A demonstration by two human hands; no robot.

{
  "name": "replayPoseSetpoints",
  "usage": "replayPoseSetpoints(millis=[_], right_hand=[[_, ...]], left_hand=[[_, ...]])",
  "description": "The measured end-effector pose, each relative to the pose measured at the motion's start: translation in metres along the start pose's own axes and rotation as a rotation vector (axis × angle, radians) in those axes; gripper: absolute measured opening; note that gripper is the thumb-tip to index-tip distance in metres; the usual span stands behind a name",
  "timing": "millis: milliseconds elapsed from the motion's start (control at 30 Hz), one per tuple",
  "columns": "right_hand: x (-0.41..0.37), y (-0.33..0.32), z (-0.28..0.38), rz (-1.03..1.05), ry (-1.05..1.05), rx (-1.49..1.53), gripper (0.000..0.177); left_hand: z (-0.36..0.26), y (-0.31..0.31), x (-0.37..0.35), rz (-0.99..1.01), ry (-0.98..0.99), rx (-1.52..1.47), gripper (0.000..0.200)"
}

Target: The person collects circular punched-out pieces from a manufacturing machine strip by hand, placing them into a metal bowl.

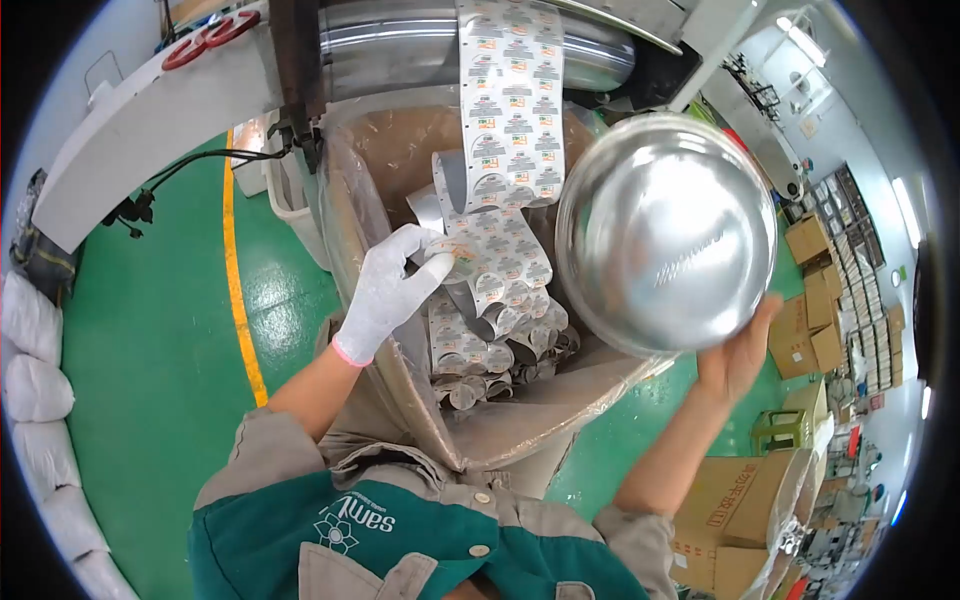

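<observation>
A big plastic-lined box (510, 437) sits under the shiny roller (385, 50), probably to catch the printed foil strip (512, 90) heaping inside. The round metal bowl (625, 250) is beside the strip, its low edge gripped by the bare right hand (738, 352), likely to hold it up. The gloved left hand (393, 285) pinches a small printed bit (461, 252) above the heap.

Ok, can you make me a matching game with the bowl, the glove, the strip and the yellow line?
Things:
1. Bowl
2. Glove
3. Strip
4. Line

Where:
A. On the green floor
B. Hanging down into the box
C. Held in the bare right hand
D. Worn on the left hand

Right pairs: 1-C, 2-D, 3-B, 4-A
</observation>
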State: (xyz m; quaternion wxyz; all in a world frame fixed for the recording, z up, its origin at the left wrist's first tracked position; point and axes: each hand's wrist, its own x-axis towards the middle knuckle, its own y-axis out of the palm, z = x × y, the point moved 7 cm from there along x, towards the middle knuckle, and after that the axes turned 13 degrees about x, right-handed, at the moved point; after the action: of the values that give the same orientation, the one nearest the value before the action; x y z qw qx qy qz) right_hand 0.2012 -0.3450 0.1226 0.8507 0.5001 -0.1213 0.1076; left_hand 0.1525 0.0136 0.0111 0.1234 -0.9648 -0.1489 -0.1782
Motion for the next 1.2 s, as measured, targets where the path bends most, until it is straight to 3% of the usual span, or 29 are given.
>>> replayPoseSetpoints(millis=[67, 133, 200, 233, 267, 300, 333, 367, 400, 467, 533, 600, 667, 700, 800, 833, 867, 900, 933, 967, 1067, 1133, 1167, 1200], right_hand=[[0.056, 0.003, -0.048, 0.082, 0.072, 0.180, 0.053], [0.098, -0.033, -0.118, -0.039, 0.017, 0.024, 0.048], [0.128, -0.165, -0.198, -0.284, 0.343, -0.213, 0.038], [0.091, -0.185, -0.217, -0.700, 0.424, -0.354, 0.038], [0.082, -0.261, -0.224, -0.732, 0.587, -0.592, 0.038], [0.060, -0.260, -0.222, -0.766, 0.570, -0.628, 0.040], [0.063, -0.345, -0.212, -0.656, 0.520, -1.160, 0.044], [0.044, -0.333, -0.205, -0.599, 0.633, -1.354, 0.058], [0.040, -0.323, -0.198, -0.616, 0.659, -1.362, 0.058], [0.044, -0.291, -0.205, -0.179, 1.150, -1.879, 0.061], [0.061, -0.218, -0.210, 0.141, 1.250, -2.011, 0.062], [0.071, -0.160, -0.213, 0.166, 1.204, -1.694, 0.050], [0.082, -0.142, -0.227, 0.288, 1.127, -1.176, 0.040], [0.078, -0.123, -0.237, 0.221, 1.123, -0.824, 0.036], [0.087, -0.172, -0.272, 0.216, 1.135, -0.557, 0.040], [0.093, -0.226, -0.286, 0.081, 1.191, -0.671, 0.044], [0.107, -0.281, -0.280, -0.124, 0.961, -1.221, 0.048], [0.129, -0.346, -0.281, -0.016, 0.391, -1.769, 0.043], [0.116, -0.330, -0.276, -0.285, 0.376, -1.877, 0.050], [0.107, -0.324, -0.286, -0.263, 0.383, -1.963, 0.050], [0.095, -0.310, -0.322, 0.435, 0.802, -2.214, 0.050], [0.089, -0.282, -0.322, 0.855, 1.193, -2.181, 0.051], [0.093, -0.274, -0.321, 1.041, 1.148, -2.011, 0.056], [0.094, -0.213, -0.302, 0.848, 1.382, -1.886, 0.058]], left_hand=[[0.016, -0.007, -0.005, -0.054, 0.018, 0.283, 0.017], [0.021, -0.008, -0.005, -0.055, 0.029, 0.397, 0.015], [0.015, -0.012, -0.003, -0.073, 0.153, 0.453, 0.015], [0.016, -0.013, -0.003, -0.074, 0.147, 0.459, 0.014], [0.022, -0.015, -0.002, -0.074, 0.141, 0.454, 0.014], [0.030, -0.017, -0.001, -0.085, 0.133, 0.464, 0.013], [0.036, -0.019, 0.000, -0.097, 0.121, 0.475, 0.013], [0.033, -0.021, 0.005, -0.063, 0.146, 0.561, 0.010], [0.036, -0.022, 0.008, -0.046, 0.121, 0.556, 0.010], [0.025, -0.028, 0.009, -0.196, 0.323, 0.667, 0.003], [0.031, -0.025, 0.009, -0.164, 0.305, 0.641, 0.003], [0.032, -0.024, 0.010, -0.154, 0.292, 0.656, 0.004], [0.036, -0.022, 0.010, -0.154, 0.310, 0.680, 0.005], [0.035, -0.021, 0.010, -0.144, 0.319, 0.698, 0.005], [0.032, -0.018, 0.014, -0.124, 0.307, 0.734, 0.006], [0.033, -0.017, 0.015, -0.110, 0.297, 0.735, 0.006], [0.033, -0.016, 0.015, -0.089, 0.282, 0.737, 0.006], [0.036, -0.014, 0.017, -0.045, 0.253, 0.776, 0.006], [0.034, -0.014, 0.020, -0.046, 0.256, 0.790, 0.006], [0.033, -0.014, 0.022, -0.038, 0.240, 0.799, 0.005], [0.040, -0.011, 0.023, 0.022, 0.201, 0.799, 0.004], [0.040, -0.008, 0.027, 0.004, 0.219, 0.809, 0.004], [0.040, -0.006, 0.030, 0.044, 0.201, 0.810, 0.006], [0.041, -0.005, 0.031, 0.076, 0.182, 0.807, 0.006]])
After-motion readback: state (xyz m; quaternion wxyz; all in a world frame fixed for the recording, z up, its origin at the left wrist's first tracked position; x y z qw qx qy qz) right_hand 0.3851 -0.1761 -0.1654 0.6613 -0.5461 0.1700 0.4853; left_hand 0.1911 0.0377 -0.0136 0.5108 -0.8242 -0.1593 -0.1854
